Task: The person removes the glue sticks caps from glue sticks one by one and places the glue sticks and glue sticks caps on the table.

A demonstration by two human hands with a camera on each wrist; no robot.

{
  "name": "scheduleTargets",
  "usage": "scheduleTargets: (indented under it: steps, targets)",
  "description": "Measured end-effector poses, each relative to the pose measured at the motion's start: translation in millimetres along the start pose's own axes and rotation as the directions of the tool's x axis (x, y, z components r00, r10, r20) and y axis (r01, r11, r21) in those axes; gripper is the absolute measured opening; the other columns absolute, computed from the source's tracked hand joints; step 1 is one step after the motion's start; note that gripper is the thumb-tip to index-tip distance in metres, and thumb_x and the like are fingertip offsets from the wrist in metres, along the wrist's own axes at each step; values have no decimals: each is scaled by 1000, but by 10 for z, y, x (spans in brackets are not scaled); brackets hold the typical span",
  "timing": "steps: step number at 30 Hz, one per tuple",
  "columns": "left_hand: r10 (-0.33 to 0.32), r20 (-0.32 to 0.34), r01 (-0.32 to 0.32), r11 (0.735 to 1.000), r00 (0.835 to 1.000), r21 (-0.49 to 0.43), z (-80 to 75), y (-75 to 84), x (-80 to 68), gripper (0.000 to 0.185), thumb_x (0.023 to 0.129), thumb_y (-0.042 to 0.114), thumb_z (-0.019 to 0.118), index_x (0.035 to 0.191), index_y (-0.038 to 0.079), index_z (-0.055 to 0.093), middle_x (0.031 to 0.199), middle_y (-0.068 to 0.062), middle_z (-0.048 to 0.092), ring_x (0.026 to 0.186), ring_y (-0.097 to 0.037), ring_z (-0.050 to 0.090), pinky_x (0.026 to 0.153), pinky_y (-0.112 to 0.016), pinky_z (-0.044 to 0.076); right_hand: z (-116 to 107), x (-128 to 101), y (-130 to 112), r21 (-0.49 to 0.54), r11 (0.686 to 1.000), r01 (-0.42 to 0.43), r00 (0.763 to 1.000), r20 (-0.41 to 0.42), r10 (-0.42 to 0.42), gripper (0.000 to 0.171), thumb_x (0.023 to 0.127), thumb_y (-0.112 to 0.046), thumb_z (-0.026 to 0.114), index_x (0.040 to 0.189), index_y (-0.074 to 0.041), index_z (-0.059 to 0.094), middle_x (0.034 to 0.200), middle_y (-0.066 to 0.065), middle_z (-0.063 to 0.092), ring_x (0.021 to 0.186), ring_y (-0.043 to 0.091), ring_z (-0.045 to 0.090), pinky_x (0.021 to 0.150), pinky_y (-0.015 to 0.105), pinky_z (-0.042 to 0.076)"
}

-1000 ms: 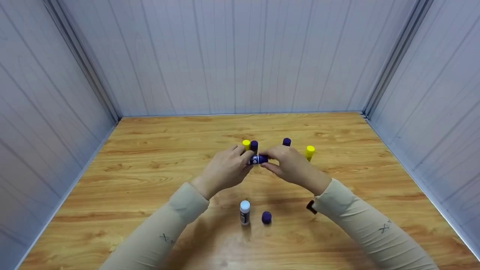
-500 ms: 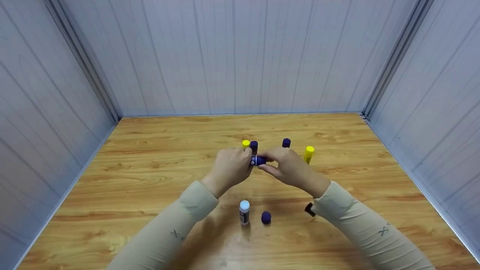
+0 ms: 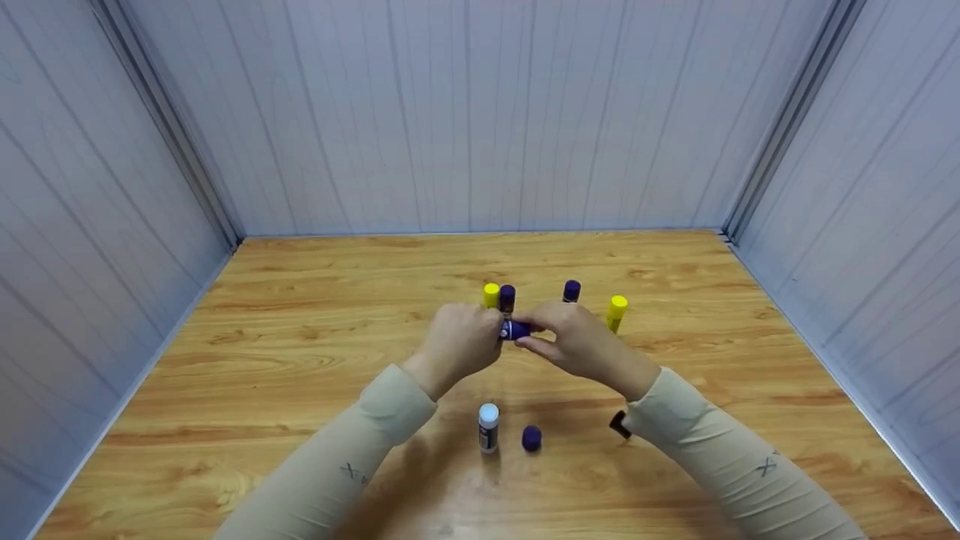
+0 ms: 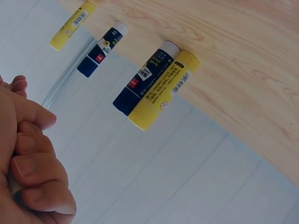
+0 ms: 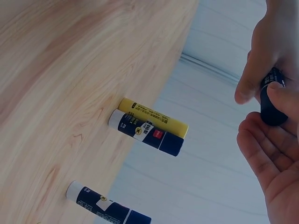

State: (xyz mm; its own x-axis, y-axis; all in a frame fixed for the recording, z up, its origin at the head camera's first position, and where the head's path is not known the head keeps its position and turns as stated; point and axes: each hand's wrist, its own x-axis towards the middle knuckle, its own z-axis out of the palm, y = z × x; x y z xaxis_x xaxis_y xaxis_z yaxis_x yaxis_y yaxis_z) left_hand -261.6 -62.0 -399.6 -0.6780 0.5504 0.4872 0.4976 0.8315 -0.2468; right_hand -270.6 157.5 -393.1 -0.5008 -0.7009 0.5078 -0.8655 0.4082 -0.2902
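Both hands meet above the middle of the wooden table (image 3: pixel 300 330), holding one dark blue glue stick (image 3: pixel 514 330) level between them. My left hand (image 3: pixel 491 334) grips its left end, fingers curled (image 4: pixel 32 172). My right hand (image 3: pixel 536 337) pinches its right end with thumb and fingers; this dark end (image 5: pixel 270 105) shows in the right wrist view. Little of the stick shows between the hands. Nearer to me, an uncapped glue stick (image 3: pixel 488 426) stands with its white top showing, and a loose blue cap (image 3: pixel 531 438) sits beside it.
Behind the hands stand several capped glue sticks: a yellow one (image 3: pixel 491 295) touching a blue one (image 3: pixel 508 298), another blue (image 3: pixel 571 291) and another yellow (image 3: pixel 616 311). Grey panel walls (image 3: pixel 480 112) close in the table on three sides.
The hands have drawn closer together and come slightly toward me, so less of the blue stick shows between them. The standing sticks and the cap have not moved.
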Motion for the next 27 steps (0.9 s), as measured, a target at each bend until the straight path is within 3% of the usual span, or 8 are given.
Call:
scheduleTargets:
  steps: [9,18,21,24,27]
  targets:
    - [6,106,7,992,994,-123,-23,-38,-19,17,95,21,80,85,8,76,72,-6,73,58,-20,68,53,-39,60,22,-23,-4,-1,1000,-13,999,31,13,26,102,-12,77,124,2,77,109,15,81,94,26,80,82,38,67]
    - [12,157,18,982,987,-189,-48,-67,-17,17,95,16,78,82,8,72,72,-6,71,59,-20,67,56,-42,62,20,-32,-33,-16,1000,9,1000,22,-9,27,100,-13,79,123,2,77,104,15,81,88,26,79,78,41,66]
    - [23,205,26,972,978,-234,-62,-99,-16,14,95,15,76,84,6,73,73,-7,71,59,-21,64,58,-44,62,2,-38,-35,-21,1000,17,999,35,-16,28,100,-13,79,125,1,77,105,14,81,90,26,79,78,42,66]
    - [2,271,81,952,963,-295,-57,-213,-48,10,93,11,73,85,4,73,73,-8,69,59,-20,57,57,-43,58,-32,-89,13,-48,999,8,999,44,-6,27,101,-12,79,124,1,77,107,14,81,93,27,79,81,42,66]
    - [-78,343,196,925,936,-325,-45,-393,-118,12,91,7,71,79,6,69,70,-5,63,58,-17,49,54,-37,50,-77,-195,110,-98,995,-32,999,34,35,23,98,-7,80,120,2,77,106,15,81,93,27,79,81,40,67]
